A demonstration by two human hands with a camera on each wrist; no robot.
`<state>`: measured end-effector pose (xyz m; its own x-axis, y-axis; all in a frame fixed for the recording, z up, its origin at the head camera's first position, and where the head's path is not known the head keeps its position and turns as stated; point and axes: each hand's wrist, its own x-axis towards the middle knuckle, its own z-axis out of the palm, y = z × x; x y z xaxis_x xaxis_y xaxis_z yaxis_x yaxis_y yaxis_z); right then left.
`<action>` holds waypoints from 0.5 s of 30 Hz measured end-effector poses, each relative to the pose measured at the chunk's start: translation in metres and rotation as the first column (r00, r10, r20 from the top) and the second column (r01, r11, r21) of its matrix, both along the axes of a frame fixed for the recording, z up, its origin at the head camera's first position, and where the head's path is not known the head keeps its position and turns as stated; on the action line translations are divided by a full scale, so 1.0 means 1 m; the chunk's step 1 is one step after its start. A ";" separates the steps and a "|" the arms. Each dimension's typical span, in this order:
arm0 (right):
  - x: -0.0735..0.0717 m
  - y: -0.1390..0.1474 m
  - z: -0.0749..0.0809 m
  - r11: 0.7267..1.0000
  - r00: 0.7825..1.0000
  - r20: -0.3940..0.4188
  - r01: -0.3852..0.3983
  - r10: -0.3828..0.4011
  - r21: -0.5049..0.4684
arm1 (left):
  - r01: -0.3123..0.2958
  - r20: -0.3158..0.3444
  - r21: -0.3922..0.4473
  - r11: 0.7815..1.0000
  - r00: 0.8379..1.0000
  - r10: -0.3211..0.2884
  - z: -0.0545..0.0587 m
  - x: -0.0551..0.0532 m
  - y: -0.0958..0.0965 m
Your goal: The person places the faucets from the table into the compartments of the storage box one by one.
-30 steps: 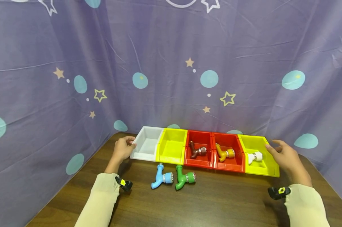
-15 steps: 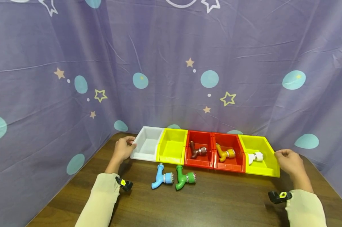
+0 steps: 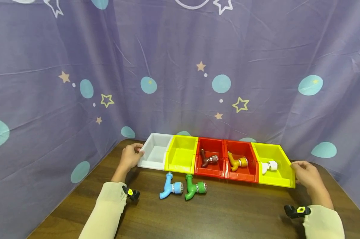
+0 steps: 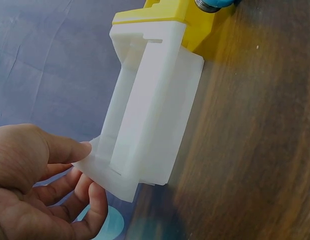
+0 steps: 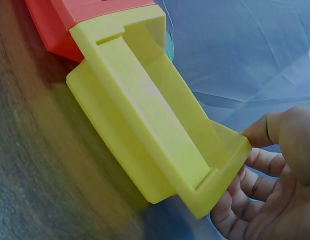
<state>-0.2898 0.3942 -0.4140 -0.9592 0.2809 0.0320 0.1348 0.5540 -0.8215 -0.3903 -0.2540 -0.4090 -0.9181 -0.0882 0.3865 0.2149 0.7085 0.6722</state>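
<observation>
Since a second ago, the right hand has dropped outward, its fingers now pinching the smooth plastic rim of the right-end yellow bin, while the left hand pinches the white bin at the row's other end. One glossy, curved blue tap, cut off in the left wrist view, lies on the wood-grained surface; the yellow bin's white tap is hidden from the right wrist view.

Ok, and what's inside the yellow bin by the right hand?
A white tap lies in the yellow bin. Anything directly under the tap is covered and can't be seen.
</observation>
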 end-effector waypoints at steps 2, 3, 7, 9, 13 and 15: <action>0.000 0.000 0.000 1.000 1.000 0.003 -0.003 0.003 -0.007 | 0.001 0.006 -0.004 1.000 1.000 -0.001 0.000 0.000 0.000; 0.000 0.001 0.000 1.000 1.000 0.003 -0.004 0.004 -0.009 | 0.002 0.007 -0.008 1.000 1.000 -0.001 0.000 0.000 0.001; 0.000 0.001 -0.001 1.000 1.000 0.001 -0.002 0.002 -0.014 | -0.005 0.003 -0.038 0.999 1.000 0.005 0.004 0.000 0.003; 0.000 0.002 -0.001 1.000 1.000 0.004 -0.003 0.003 -0.019 | -0.019 -0.002 -0.063 0.998 1.000 0.019 0.007 0.000 0.005; 0.000 0.002 -0.002 1.000 1.000 0.005 -0.014 0.014 -0.024 | -0.049 -0.031 -0.120 0.992 0.998 0.046 0.014 0.005 0.013; 0.000 0.002 -0.002 0.999 1.000 0.003 -0.020 0.020 -0.027 | -0.055 -0.067 -0.139 0.989 0.997 0.046 0.017 0.008 0.017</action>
